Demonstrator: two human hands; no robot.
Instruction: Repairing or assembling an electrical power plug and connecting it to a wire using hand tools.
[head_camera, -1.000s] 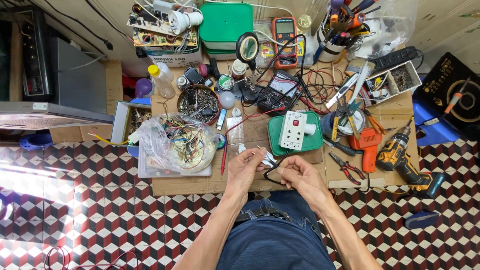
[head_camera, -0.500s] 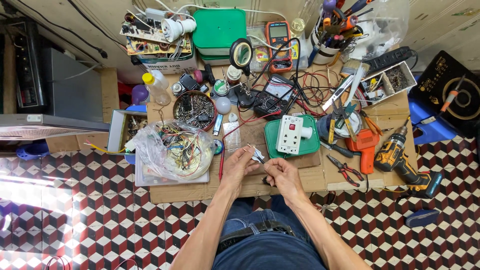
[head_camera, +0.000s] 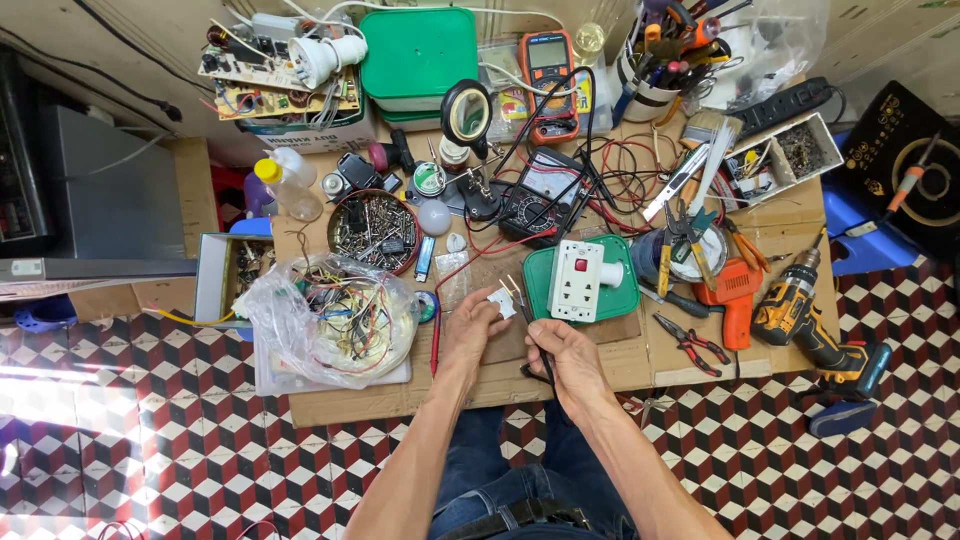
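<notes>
— What are the hands gripping?

— The left hand (head_camera: 468, 325) is pinching a small white part (head_camera: 501, 301) between thumb and fingertips, just off the left edge of the green base plate (head_camera: 540, 285). The right hand (head_camera: 562, 352) is closing around a thin dark probe (head_camera: 528, 322), whose tip is pointing up at that white part.

— And what is sitting right beside them?

— A white socket block (head_camera: 577, 280) is lying on the green plate, just right of the part. To the left, a clear plastic bag of wires (head_camera: 330, 320) is resting on a white tray.

— What is all this lying on?

— A low wooden table (head_camera: 400, 395) topped with cardboard, crowded with tools: a round tin of screws (head_camera: 372, 230), an analogue meter (head_camera: 540, 195), an orange multimeter (head_camera: 549, 70), a magnifier (head_camera: 466, 112), red-handled pliers (head_camera: 690, 345), an orange tool (head_camera: 732, 295) and a yellow cordless drill (head_camera: 810, 325) at the right edge.

— And the room?

— A floor of red, black and white cube-pattern tiles (head_camera: 150, 440) is spreading under the table; sunlight is falling on it at the left. The person's knees in blue jeans (head_camera: 500, 480) are showing below.
</notes>
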